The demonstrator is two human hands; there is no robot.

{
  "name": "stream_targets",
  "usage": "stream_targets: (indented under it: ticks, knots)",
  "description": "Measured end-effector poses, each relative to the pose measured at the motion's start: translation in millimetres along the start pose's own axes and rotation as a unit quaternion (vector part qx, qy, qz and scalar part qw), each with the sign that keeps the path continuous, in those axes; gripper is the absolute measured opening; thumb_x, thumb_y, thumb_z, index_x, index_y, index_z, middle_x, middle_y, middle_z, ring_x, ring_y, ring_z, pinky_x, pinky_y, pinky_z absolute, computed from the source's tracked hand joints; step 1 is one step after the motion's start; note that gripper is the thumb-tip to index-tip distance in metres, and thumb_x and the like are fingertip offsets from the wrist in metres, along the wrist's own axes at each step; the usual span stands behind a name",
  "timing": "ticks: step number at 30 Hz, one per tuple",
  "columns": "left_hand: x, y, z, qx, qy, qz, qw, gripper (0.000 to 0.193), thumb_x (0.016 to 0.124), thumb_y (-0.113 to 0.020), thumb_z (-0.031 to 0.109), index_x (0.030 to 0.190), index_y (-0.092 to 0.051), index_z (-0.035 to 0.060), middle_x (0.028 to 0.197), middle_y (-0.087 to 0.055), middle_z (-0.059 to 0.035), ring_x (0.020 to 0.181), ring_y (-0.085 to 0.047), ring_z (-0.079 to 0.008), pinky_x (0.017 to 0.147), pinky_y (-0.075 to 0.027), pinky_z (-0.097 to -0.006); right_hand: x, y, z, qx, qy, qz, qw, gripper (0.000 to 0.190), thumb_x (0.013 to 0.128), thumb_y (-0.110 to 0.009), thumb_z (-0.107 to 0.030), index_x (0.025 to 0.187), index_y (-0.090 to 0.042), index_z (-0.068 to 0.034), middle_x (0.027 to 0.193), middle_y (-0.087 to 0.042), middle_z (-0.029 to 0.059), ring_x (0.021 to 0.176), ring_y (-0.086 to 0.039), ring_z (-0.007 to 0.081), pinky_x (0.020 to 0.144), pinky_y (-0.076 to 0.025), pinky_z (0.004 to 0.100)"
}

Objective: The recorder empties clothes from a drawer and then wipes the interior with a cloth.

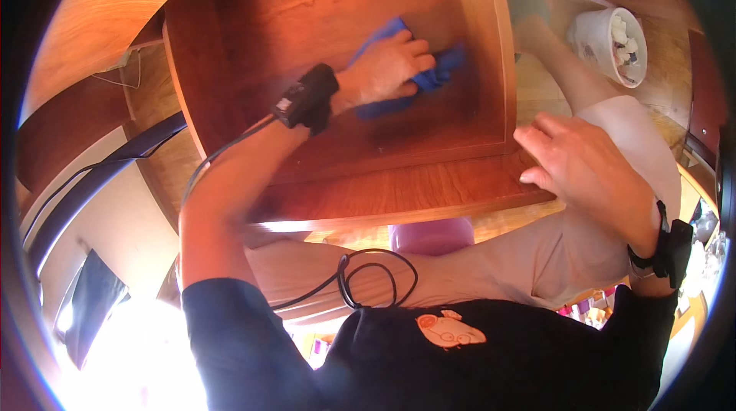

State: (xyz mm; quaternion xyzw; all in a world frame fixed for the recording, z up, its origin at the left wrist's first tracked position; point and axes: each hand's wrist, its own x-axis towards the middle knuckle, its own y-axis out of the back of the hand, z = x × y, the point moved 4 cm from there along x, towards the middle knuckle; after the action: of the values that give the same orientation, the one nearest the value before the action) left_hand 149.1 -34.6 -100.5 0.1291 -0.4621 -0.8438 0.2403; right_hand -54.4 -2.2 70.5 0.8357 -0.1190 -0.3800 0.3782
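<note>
Inside a pulled-out reddish-brown wooden drawer [368, 178], my left hand [388, 69] presses a blue cloth [376, 37] against the bottom panel. Folds of the cloth stick out beyond my fingers and are blurred. A black wrist device with a cable sits on my left forearm. My right hand [575, 158] is beside the drawer's front right corner, above my right knee. Its thumb and fingers are apart, with nothing between them. Whether its fingertips touch the drawer's edge I cannot tell.
A white plastic bin [583, 43] holding crumpled waste stands at the upper right, beyond my bare right foot. A looped black cable [376, 270] lies over my lap. Below the drawer front is a pink-purple object [431, 235]. A dark curved tube [109, 187] runs along the left.
</note>
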Motion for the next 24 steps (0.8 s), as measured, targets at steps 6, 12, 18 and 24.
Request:
stream_targets:
  ticks: [6,12,18,24]
  knots:
    - [-41,3,-22,0.064,0.056,-0.038,0.996,0.049,0.061,-0.074,0.014,0.105,-0.055,0.0060,0.098,-0.053,-0.0070,0.093,-0.049,-0.0297,0.081,-0.045,-0.0391,-3,5,5,-0.035,-0.005,0.053,0.998,0.028,0.073,-0.069,-0.021,0.086,-0.053,-0.002,0.077,-0.054,0.0129,0.075,-0.059,0.0314,0.065,-0.048,0.0411]
    - [3,-48,22,0.070,-0.037,-0.016,0.997,0.031,0.078,-0.056,0.011,0.109,-0.056,0.0084,0.098,-0.055,-0.0050,0.094,-0.050,-0.0255,0.072,-0.047,-0.0333,-4,2,-6,-0.026,0.022,0.047,0.998,0.027,0.072,-0.069,-0.020,0.084,-0.053,-0.003,0.077,-0.054,0.0131,0.075,-0.058,0.0305,0.063,-0.047,0.0404]
    - [32,-51,33,-0.033,-0.056,-0.034,0.997,0.048,0.064,-0.069,0.009,0.111,-0.056,0.0073,0.094,-0.054,-0.0070,0.091,-0.051,-0.0270,0.073,-0.048,-0.0367,-4,7,-2,-0.030,0.015,0.060,0.998,0.026,0.074,-0.068,-0.020,0.085,-0.052,-0.002,0.078,-0.054,0.0135,0.075,-0.058,0.0311,0.064,-0.047,0.0409]
    - [12,-43,26,0.028,-0.010,-0.048,0.998,0.045,0.070,-0.068,0.014,0.114,-0.061,0.0151,0.101,-0.055,-0.0051,0.095,-0.050,-0.0260,0.074,-0.048,-0.0368,-6,10,-3,-0.018,0.006,0.044,0.999,0.023,0.076,-0.066,-0.017,0.086,-0.052,-0.001,0.079,-0.055,0.0140,0.076,-0.058,0.0326,0.065,-0.046,0.0417]
